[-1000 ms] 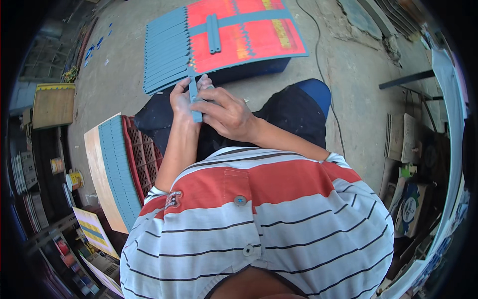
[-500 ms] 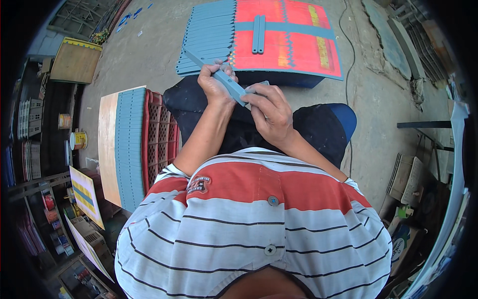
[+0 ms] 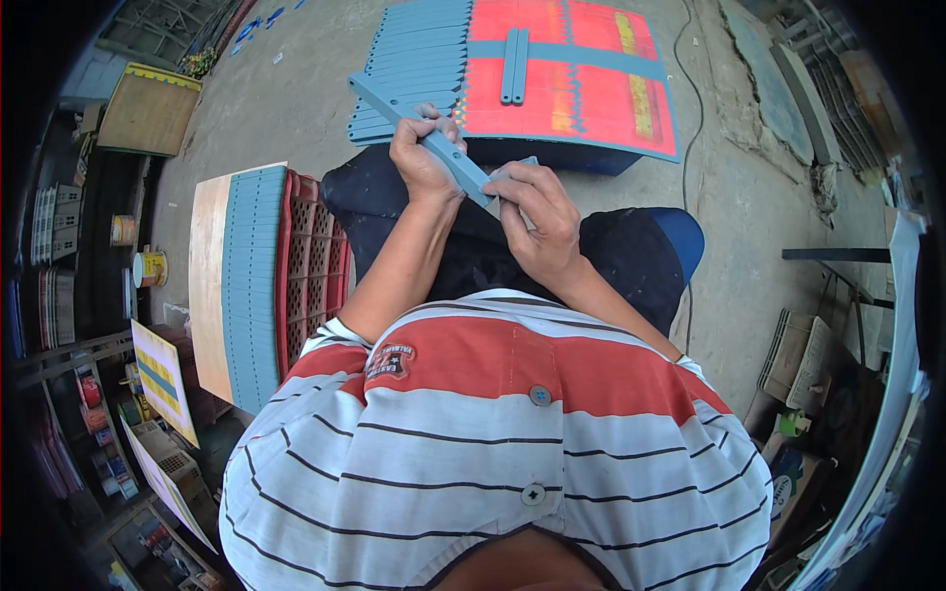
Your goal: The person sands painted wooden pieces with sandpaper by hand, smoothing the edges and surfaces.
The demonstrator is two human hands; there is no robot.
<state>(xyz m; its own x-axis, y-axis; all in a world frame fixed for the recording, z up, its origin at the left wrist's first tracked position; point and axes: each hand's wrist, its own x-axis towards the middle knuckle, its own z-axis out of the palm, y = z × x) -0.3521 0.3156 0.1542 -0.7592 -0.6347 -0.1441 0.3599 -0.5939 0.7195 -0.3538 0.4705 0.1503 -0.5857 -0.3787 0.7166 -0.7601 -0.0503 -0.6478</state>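
A blue-grey painted slat (image 3: 394,108) with round holes lies slantwise across my left palm. My left hand (image 3: 426,163) is wrapped round its middle, and its far end points up and left. At the slat's near end, the fingers of my right hand (image 3: 537,212) are pinched together and touch the slat. A small flat blue-grey piece (image 3: 529,161) sticks out behind the right fingers. Most of that piece is hidden, so I cannot tell its kind. Both hands are above my lap, and pale dust covers the fingers.
Ahead stands a low table with a pink-and-blue board (image 3: 611,103), a row of blue-grey slats (image 3: 414,44) and two loose slats (image 3: 513,67). To my left, more slats (image 3: 254,286) line a wooden board beside a red plastic crate (image 3: 310,261). A cable (image 3: 687,98) crosses the floor at right.
The slat has turned in my left hand, so its holed face shows more. Its far end has moved up and left. My right hand stays at the near end.
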